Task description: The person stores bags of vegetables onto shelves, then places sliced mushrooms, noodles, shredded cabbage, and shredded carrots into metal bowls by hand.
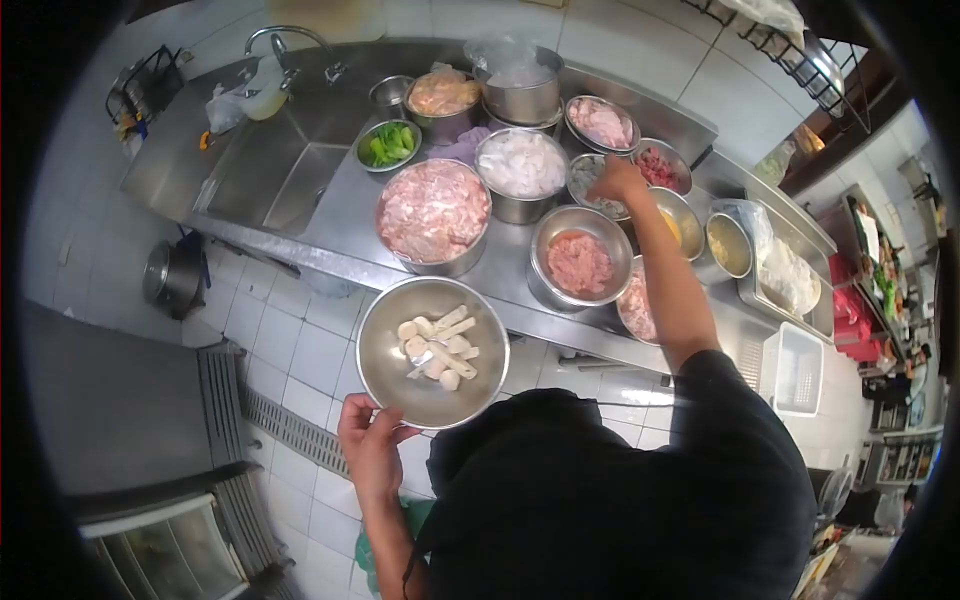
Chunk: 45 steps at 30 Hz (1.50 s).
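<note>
My left hand (375, 440) grips the near left rim of a wide steel bowl (376, 352), which is held in front of the counter. White balls and pale sticks (440, 348) lie inside it. My right hand (617, 186) reaches over a bowl of greyish pieces (585, 180) at the back of the counter; its fingertips are too small and partly hidden to read. Beside that bowl stand a bowl of white pieces (521, 164), a bowl of red meat (660, 165) and a bowl of pink minced meat (580, 264).
A large pot of pink meat (433, 212) and a bowl of green vegetables (388, 145) stand on the steel counter (340, 225). The sink (285, 180) is at the left. A white basket (797, 370) and a tray with a white bag (788, 275) are at the right.
</note>
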Motion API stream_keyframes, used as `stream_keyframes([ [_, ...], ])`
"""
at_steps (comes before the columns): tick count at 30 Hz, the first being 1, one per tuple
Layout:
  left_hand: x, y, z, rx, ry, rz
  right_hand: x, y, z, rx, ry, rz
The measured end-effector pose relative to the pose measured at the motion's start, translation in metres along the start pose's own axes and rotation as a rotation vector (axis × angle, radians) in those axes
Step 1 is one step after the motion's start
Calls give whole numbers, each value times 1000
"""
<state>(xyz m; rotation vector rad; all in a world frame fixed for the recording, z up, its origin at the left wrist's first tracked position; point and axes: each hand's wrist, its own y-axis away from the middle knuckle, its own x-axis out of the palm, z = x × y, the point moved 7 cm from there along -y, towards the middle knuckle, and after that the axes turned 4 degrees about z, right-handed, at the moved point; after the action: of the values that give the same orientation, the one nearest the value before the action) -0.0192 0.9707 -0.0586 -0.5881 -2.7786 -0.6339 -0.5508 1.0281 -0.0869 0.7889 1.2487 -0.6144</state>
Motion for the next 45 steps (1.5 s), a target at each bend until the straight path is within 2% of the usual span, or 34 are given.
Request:
stream_keyframes([
  [1,2,-12,-6,-16,-15,42,3,-7,-4,31,41,-13],
  [2,6,-23,-11,-34,-28,81,13,-20,-8,77,119,112],
  [5,15,-56,-23,-87,-96,205,3,-10,0,121,138,-7],
  [8,29,-82,-30,-110,-140,359,3,-12,-2,88,-62,89],
  [11,46,-97,-34,-191,-160,486,16,-23,-22,-13,-260,-35],
  [14,60,-105,-28,-257,-167,583,-2,-14,-16,36,-364,60],
  [17,78,-108,-26,-246,-208,649,-10,-26,-18,-43,-617,-39],
  [19,88,-108,-22,-251,-217,659,6,-42,-40,59,-441,-141],
  [21,98,-107,-17,-248,-208,662,8,-47,-42,113,-374,-219],
  [25,114,-97,-7,-217,-189,598,10,-29,-25,-120,-662,12],
  [28,126,-85,2,-182,-199,509,-7,-7,-15,-184,-605,90],
  [31,142,-71,10,-142,-186,415,-12,-6,-29,-177,-951,277],
  [34,159,-57,18,-118,-166,341,-17,-15,-39,-270,-972,252],
  [37,176,-48,25,-97,-160,285,-20,-12,-23,-530,-648,203],
  [40,187,-37,32,-88,-172,237,-3,7,4,-889,-236,-183],
  [43,194,-27,33,-67,-150,207,9,-23,0,-758,-177,41],
  [44,195,-24,34,-63,-146,196,-1,-24,-5,-791,-235,-54],
  [45,195,-20,35,-63,-143,185,-6,-25,-11,-717,-363,45],
])
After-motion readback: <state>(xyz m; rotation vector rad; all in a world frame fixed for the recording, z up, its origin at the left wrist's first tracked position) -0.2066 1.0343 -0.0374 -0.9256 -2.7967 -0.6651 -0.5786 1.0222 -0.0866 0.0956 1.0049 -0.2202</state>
